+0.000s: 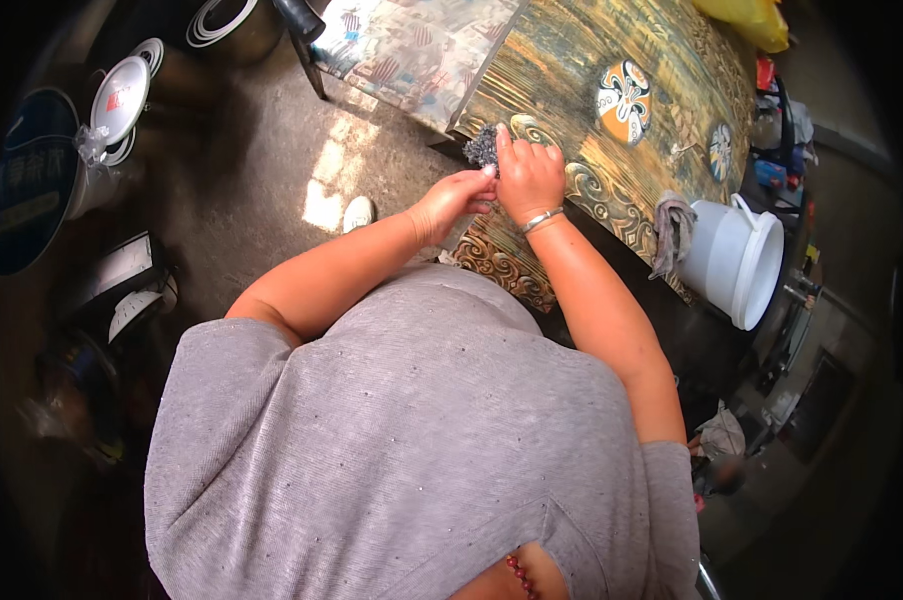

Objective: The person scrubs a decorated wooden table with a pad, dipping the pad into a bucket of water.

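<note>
A dark, shaggy bundle [481, 148], its material not clear, is between my two hands over the near left corner of a patterned wooden table [549, 82]. My right hand [530, 169], with a silver bangle at the wrist, has its fingers curled against the bundle's right side, the index finger stretched along it. My left hand [459, 196] is just below, its thumb tip at the bundle's lower edge and its other fingers bent loosely. Whether the left fingers pinch part of the bundle cannot be made out.
A white plastic bucket [710, 251] stands at the table's right end, a grey cloth [673, 229] hanging beside it. A table with a printed cover [414, 52] adjoins at the upper left. Metal-coloured round lids and a dark round sign [28, 180] are at far left.
</note>
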A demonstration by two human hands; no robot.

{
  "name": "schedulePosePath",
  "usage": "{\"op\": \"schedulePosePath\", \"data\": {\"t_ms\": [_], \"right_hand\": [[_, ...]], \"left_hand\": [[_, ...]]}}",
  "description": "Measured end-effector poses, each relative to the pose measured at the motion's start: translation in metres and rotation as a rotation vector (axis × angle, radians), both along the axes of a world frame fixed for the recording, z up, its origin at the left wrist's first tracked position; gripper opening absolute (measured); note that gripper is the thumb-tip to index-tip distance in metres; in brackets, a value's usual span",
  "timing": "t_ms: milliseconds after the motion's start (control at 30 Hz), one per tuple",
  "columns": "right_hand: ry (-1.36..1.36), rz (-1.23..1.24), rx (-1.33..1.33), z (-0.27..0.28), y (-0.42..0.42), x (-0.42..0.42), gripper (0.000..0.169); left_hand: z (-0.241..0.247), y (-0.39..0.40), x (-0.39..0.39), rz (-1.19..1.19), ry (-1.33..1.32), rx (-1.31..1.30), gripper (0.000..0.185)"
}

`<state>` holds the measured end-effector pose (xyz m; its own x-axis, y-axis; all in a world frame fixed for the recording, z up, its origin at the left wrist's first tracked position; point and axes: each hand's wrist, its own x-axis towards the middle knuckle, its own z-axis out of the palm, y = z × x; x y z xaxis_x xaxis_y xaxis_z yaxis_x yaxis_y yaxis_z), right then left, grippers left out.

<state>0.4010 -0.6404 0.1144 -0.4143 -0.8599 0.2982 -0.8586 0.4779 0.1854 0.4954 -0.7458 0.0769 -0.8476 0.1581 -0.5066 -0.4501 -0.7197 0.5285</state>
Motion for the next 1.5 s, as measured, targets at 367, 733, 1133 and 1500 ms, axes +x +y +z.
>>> {"op": "schedulePosePath", "data": {"t_ms": [367,733,1133,1500], "right_hand": [[-0.211,-0.124,0.217,0.032,0.007,0.019,0.061],[-0.133,0.014,0.182,0.014,-0.023,0.005,0.048],[-0.258,0.033,0.137,0.021,-0.017,0.001,0.051],[-0.249,0.019,0.209,0.03,-0.051,0.003,0.042]], "left_hand": [[-0.005,0.02,-0.012,0.064,-0.117,-0.128,0.035],[0.009,-0.005,-0.011,0.333,-0.085,0.003,0.03],[-0.004,0.008,-0.012,0.225,-0.13,-0.454,0.032],[-0.01,0.001,-0.026,0.387,-0.251,-0.007,0.042]]}}
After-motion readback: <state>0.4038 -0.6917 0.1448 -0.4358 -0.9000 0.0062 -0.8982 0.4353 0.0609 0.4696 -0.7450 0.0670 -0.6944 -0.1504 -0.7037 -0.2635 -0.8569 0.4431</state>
